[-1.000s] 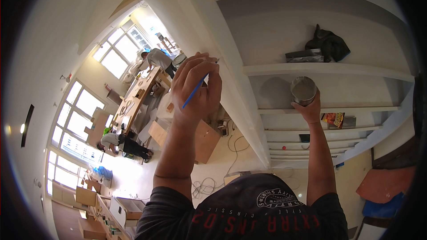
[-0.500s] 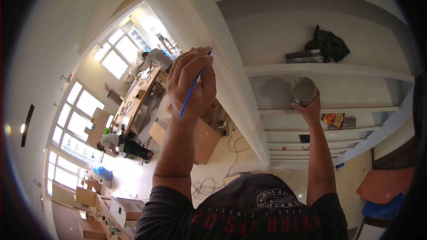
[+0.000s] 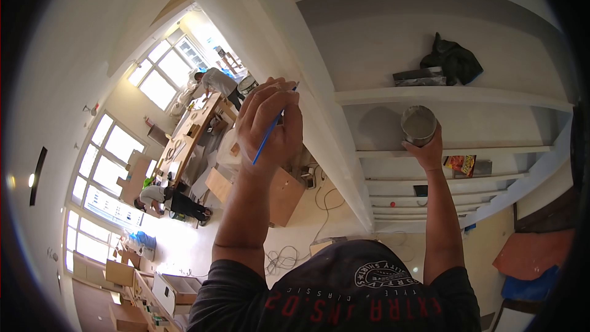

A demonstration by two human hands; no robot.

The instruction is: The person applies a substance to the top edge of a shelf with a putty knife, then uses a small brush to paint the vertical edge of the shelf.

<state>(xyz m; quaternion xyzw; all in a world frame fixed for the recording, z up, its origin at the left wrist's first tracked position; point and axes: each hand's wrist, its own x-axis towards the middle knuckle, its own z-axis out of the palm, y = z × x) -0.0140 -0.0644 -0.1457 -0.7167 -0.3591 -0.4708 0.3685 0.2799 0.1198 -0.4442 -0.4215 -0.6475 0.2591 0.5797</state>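
Observation:
My left hand [image 3: 269, 124] is closed round a thin blue-handled tool [image 3: 266, 139], whose tip lies close to the white beam [image 3: 307, 80] at the upper middle. The fingers hide part of the tool's end. On the right, my right hand [image 3: 432, 152] grips a round metal can [image 3: 419, 126] from below and the side. Greyish material shows inside the can, which is in front of the white shelves [image 3: 455, 95].
A dark cloth [image 3: 453, 61] and dark blocks [image 3: 420, 78] rest on a shelf. A colourful packet [image 3: 461, 165] lies lower down. At left, two people work near a long wooden table [image 3: 190, 138]. Cables [image 3: 283, 259] lie on the floor.
My left hand and the blue tool have moved slightly down and to the right along the beam. My right hand and the can have hardly moved.

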